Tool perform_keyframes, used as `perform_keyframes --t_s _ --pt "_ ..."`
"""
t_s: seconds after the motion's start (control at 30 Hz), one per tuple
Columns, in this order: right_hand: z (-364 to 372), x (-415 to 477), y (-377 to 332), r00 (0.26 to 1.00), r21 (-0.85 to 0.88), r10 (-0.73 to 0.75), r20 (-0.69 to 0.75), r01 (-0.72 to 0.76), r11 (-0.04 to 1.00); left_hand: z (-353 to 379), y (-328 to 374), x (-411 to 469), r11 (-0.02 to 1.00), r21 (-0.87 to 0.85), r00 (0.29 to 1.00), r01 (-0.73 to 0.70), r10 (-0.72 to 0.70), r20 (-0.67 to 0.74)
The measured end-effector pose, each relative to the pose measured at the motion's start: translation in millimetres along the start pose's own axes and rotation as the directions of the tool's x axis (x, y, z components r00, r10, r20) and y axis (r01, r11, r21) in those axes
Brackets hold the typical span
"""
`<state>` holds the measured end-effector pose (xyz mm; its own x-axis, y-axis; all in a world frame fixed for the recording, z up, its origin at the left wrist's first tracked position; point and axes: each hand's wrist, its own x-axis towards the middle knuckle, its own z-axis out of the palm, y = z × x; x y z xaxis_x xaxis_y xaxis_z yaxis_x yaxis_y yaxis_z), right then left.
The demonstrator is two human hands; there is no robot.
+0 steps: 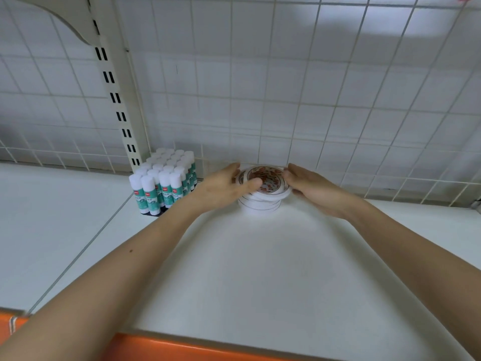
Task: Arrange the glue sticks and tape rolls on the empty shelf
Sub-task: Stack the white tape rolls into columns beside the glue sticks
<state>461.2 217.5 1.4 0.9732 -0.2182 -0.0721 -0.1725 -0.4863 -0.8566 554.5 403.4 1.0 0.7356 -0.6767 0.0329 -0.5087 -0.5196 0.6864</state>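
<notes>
White tape with orange-printed cores: tape rolls stacked flat in a short column, upper rolls sitting a little off the lower ones, standing toward the back of the shelf, just in front of the wire grid. Cupped on the left by the left hand, thumb hooked over the front rim of the top roll, fingers reaching round the far side. Braced on the right by the right hand, fingers straight and together, flat against the side of the column, not curled round it.

Just beside the left hand, apart from the column: glue sticks, upright, caps up, packed in a tight block on a dark base near the foot of the slotted post. Nearer the camera, bare white shelf, then an orange strip along the front edge.

Judging by that: glue sticks placed, tape step in hand, namely seating and squaring the column. Next, probably: nudge the offset upper rolls into line with even pressure from both sides, then release gently, thumb first, without dragging the top roll forward. Worth watching: an uneven column toppling on release.
</notes>
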Motion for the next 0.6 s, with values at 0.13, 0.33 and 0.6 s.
perform_keyframes --t_s 0.13,0.33,0.6 --pt "3 -13 7 0.995 0.044 -0.075 0.066 0.072 0.996 7 1 -1 0.999 0.034 0.999 -0.014 0.016 -0.046" --pt "9 -6 9 0.992 0.035 -0.117 -0.056 0.119 0.992 16 1 2 0.998 -0.054 0.997 -0.043 0.04 -0.066" --pt "26 1 14 0.976 0.008 -0.163 -0.147 0.166 0.986 29 -11 3 0.96 -0.261 0.994 -0.098 0.106 0.019"
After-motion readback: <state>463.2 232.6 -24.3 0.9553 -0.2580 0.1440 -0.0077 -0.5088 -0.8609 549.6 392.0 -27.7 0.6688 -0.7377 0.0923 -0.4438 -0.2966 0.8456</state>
